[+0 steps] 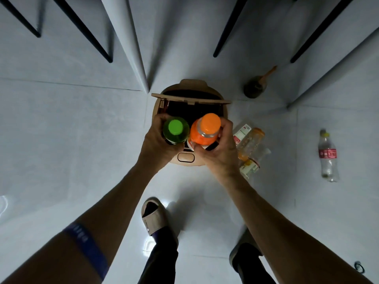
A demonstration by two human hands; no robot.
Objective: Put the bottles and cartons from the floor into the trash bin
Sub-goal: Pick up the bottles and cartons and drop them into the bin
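Head view: left hand (158, 140) grips green-capped bottle (176, 130), right hand (220, 149) grips orange bottle (206, 130) over open trash bin (223, 111); neither dropped. Bottle pile (250, 148) and clear bottle (328, 158) remain on floor (82, 130).

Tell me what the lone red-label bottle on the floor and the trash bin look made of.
Red-label bottle: clear thin plastic, probably; the floor shows through it and it glints. Trash bin: tan with a matte, even surface, likely moulded plastic, though a coated finish can't be ruled out.

Five bottles (176, 131); one carton (242, 133); one bin (185, 158).
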